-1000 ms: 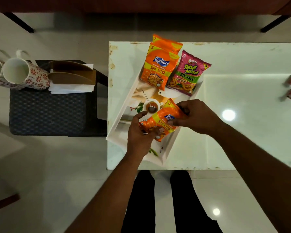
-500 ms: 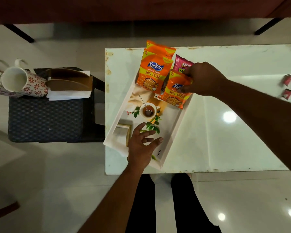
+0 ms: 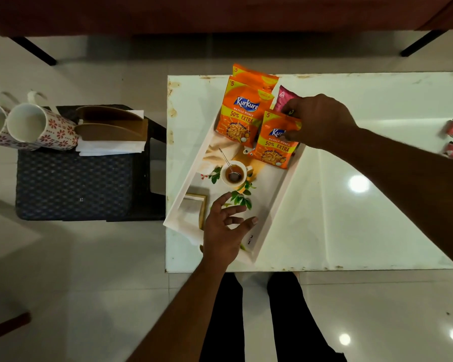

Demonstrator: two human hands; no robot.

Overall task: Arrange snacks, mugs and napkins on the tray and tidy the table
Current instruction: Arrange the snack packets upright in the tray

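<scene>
Our right hand (image 3: pixel 322 121) is pinched on the top edge of a small orange Kurkure snack packet (image 3: pixel 275 142), which it is laying at the far end of the white rectangular tray (image 3: pixel 275 205), overlapping a pink snack packet (image 3: pixel 283 99) that is mostly hidden behind it. Our left hand (image 3: pixel 225 228) hovers over the tray's near end with fingers spread and nothing in it.

At ten o'clock from the held packet, two more orange packets (image 3: pixel 242 113) lie stacked against the tray's far rim. The cup, leaves and frame seem to be artwork printed on the tray floor, though we cannot be sure.

So we judge the snacks nearly done. What remains lies at nine o'clock, well apart from the white table (image 3: pixel 364 218): two white mugs with red flower print (image 3: pixel 32 126) and a pile of white paper napkins (image 3: pixel 110 147) under a brown wooden holder (image 3: pixel 110 126), all on a dark woven stool (image 3: pixel 73 184). At three o'clock, two small red wrappers (image 3: pixel 451 138) sit on the tabletop, probably part of the tidying.
</scene>
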